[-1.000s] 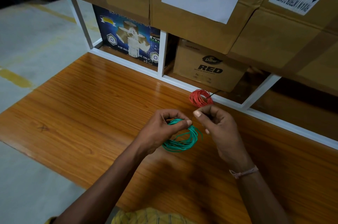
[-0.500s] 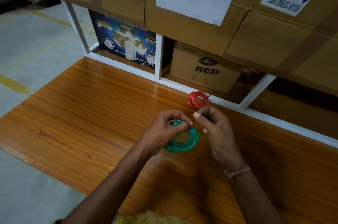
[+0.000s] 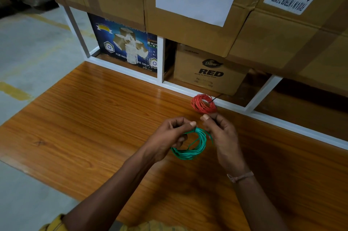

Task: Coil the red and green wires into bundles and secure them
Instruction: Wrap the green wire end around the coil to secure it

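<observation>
**While the red coil waits tied, I am securing the green**

With the red wire bundle (image 3: 204,104) lying on the wooden table (image 3: 94,127) by the white frame, seemingly tied already, I am judging half remains. My left hand (image 3: 169,136) is pinching the green wire coil (image 3: 192,146) at its top; my right hand (image 3: 222,136) is gripping a thin dark tie beside it.

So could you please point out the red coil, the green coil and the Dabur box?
red coil (image 3: 200,106): head view, left strands.
green coil (image 3: 188,153): head view, lower loop.
Dabur box (image 3: 211,73): head view, printed front.
</observation>
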The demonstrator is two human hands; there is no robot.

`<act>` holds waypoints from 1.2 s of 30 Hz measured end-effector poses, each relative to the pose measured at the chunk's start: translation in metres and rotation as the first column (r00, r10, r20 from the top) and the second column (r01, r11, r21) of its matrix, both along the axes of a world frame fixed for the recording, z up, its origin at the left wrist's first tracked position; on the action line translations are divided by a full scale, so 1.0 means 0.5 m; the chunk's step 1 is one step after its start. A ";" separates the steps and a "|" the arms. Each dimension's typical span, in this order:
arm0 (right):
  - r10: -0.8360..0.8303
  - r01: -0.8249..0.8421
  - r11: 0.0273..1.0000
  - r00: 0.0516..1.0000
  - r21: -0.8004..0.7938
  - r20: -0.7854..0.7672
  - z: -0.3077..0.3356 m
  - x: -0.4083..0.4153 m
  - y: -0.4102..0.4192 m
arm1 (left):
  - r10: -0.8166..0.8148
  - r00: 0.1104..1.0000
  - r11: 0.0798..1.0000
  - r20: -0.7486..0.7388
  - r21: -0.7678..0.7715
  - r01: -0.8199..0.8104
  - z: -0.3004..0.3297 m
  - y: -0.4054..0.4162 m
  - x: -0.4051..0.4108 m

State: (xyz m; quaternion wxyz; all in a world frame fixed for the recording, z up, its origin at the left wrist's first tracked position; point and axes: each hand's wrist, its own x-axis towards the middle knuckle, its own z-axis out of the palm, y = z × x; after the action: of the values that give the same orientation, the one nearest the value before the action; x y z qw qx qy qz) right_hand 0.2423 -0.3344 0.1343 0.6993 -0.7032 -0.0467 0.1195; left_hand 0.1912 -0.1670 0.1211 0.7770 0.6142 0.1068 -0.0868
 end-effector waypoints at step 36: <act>0.382 0.100 0.401 0.885 -0.911 0.265 -0.252 0.264 -0.196 | -0.444 0.896 0.043 0.017 0.999 0.003 -0.220 -0.045 0.334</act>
State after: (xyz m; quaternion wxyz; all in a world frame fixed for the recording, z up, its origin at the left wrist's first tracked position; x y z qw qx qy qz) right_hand 0.3745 -0.4326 0.0082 0.1632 -0.9677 -0.1904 0.0259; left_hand 0.3581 -0.1896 0.0112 0.1369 0.9863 -0.0912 -0.0118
